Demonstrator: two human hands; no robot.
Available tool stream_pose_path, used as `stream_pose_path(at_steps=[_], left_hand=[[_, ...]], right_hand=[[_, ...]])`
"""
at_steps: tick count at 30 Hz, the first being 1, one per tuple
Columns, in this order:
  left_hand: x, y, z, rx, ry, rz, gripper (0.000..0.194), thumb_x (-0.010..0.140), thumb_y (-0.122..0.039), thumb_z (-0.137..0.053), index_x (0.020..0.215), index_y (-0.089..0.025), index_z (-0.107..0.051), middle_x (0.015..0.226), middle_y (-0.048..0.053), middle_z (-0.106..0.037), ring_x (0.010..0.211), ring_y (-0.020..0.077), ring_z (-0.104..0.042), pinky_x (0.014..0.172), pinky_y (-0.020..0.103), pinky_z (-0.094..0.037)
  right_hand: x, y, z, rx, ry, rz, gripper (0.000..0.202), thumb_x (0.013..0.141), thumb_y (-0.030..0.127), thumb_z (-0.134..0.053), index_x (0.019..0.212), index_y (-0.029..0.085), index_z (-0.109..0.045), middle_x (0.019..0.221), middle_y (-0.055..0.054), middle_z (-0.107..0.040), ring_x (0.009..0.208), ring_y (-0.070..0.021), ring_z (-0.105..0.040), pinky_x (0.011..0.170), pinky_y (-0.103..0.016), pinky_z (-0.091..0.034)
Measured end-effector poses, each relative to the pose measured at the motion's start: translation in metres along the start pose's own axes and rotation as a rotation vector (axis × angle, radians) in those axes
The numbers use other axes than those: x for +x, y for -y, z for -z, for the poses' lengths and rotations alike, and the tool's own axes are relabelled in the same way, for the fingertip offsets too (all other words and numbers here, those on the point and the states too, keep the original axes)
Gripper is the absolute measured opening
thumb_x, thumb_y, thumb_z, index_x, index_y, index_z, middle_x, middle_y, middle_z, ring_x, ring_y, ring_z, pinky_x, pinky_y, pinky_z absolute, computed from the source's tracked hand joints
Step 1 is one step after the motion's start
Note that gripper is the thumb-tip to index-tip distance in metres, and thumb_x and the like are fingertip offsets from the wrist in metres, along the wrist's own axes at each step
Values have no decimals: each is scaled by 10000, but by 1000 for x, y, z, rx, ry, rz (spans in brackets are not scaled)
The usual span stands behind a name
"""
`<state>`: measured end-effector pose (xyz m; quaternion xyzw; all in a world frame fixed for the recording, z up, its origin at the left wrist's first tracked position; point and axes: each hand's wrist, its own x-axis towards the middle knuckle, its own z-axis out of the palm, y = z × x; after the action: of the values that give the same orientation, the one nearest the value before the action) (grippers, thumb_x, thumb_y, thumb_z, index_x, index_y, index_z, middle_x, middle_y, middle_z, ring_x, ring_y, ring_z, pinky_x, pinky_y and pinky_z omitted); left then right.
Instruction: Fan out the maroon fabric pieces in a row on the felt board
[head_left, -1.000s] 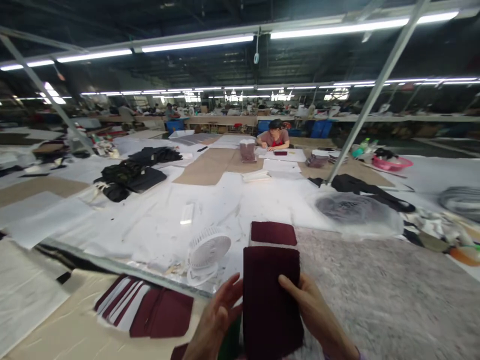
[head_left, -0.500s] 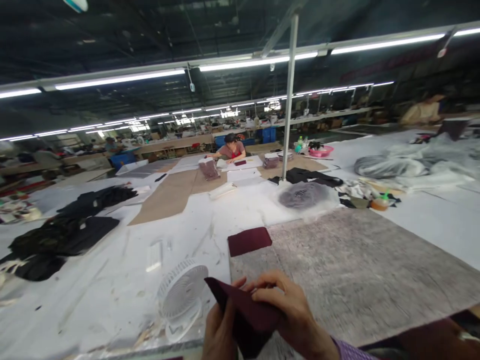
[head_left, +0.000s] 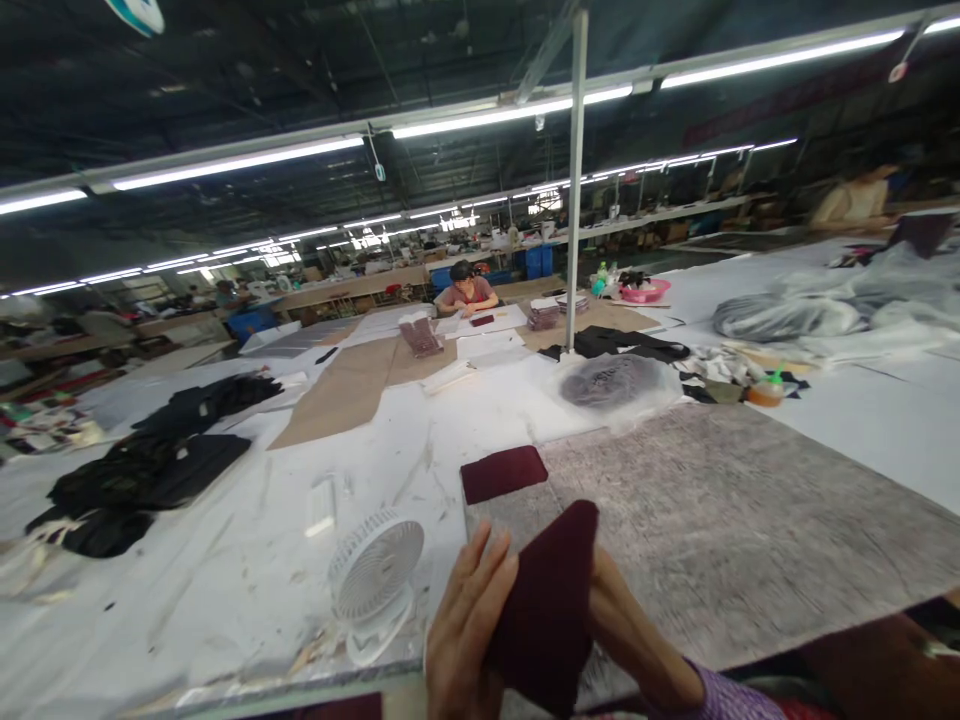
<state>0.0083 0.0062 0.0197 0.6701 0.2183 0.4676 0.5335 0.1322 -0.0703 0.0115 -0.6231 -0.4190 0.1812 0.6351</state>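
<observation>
Both hands, left hand and right hand, grasp a maroon fabric piece near the white fan, mid-inspection; laying it flat needs controlled release

White fan, black garments, seated person.

The person is wearing nothing on either of the hands: the left hand and the right hand are showing bare, with no gloves, rings or watch in sight. At the lower right of the frame, a purple patterned sleeve is covering the right wrist. The left forearm is lying out of the frame.
</observation>
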Motion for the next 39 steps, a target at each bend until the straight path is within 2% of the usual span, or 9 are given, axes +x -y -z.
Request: stream_pose_path(at_steps=[4,6,9,12,16,21,26,33,39], left_hand=[[7,0,0,-328,-100,628,445,723,-468,-673,1052,-169,-690,1002,107,-741,1015,300,-654,923,413,-519],[9,0,0,-444,-91,764,484,657,-458,-736,1007,-126,-693,930,117,-751,986,309,-662,892,403,-537],[10,-4,-1,-550,-102,823,442,639,-374,-772,991,-120,-688,932,122,-751,1012,303,-654,919,401,-525],[10,-13,-7,-622,-119,881,475,643,-272,-777,1080,-134,-651,936,114,-752,1036,297,-647,968,419,-494],[13,-23,-16,-729,-119,912,582,675,-228,-748,1226,-172,-570,1011,107,-740,1061,292,-636,1006,432,-467],[20,-25,-14,-766,-61,887,641,728,-227,-704,1324,-180,-472,1038,106,-733,1036,277,-649,1009,431,-462],[18,-26,-5,-754,31,923,610,750,-228,-683,1323,-187,-478,1110,101,-709,1047,270,-644,1025,413,-446],[15,-29,-6,-678,83,949,572,732,-242,-701,1276,-181,-536,1110,107,-708,1048,284,-643,1014,410,-453],[16,-35,-7,-698,140,940,561,731,-240,-696,1269,-182,-547,1045,105,-732,1043,287,-645,995,407,-466]], right_hand=[[0,-3,5,-74,14,130,99,823,272,-606,817,206,-679,750,-17,-670,673,-169,-616,649,-270,-507],[1,-3,8,-79,-26,46,113,831,292,-603,835,202,-671,741,-12,-681,670,-167,-623,637,-262,-506],[2,-1,11,20,-25,-153,217,815,381,-629,919,192,-656,804,-20,-700,729,-187,-636,656,-274,-525],[1,-1,11,91,-31,-224,287,802,415,-637,971,182,-631,860,-31,-698,772,-202,-635,688,-296,-535],[-4,-8,8,23,-135,-205,289,803,416,-639,973,186,-597,880,-46,-678,802,-209,-628,737,-323,-528],[-5,-13,16,138,-158,-82,565,820,366,-645,1318,277,-393,1171,-72,-577,917,-193,-627,784,-329,-535],[-4,-11,35,25,-89,65,308,818,344,-665,1113,301,-587,1243,-54,-486,938,-169,-596,733,-267,-523],[-5,-5,44,-118,-116,192,225,842,305,-644,1064,323,-621,1254,-60,-482,1057,-212,-541,718,-280,-504],[-2,-2,48,-97,-76,127,186,813,378,-667,970,278,-665,1261,-84,-475,1149,-266,-497,839,-359,-500]])
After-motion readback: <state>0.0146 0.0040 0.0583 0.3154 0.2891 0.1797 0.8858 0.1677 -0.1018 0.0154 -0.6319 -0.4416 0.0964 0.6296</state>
